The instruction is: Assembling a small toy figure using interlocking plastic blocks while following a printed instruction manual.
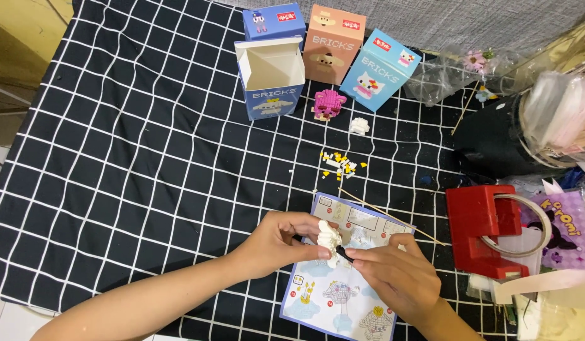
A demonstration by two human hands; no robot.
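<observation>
Surface (115, 158): black checked cloth; instruction sheet (343, 297) at its near edge.
White brick figure (329, 242): over the sheet, pinched in left hand (281, 243); best held steady.
Black piece (343, 254): gripped by right hand (393, 271), touching the figure; press squarely.

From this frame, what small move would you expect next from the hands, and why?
Probably pressing the small black piece onto the white brick figure. The right hand pinches that piece right against the figure, which the left hand holds steady above the instruction sheet.
</observation>
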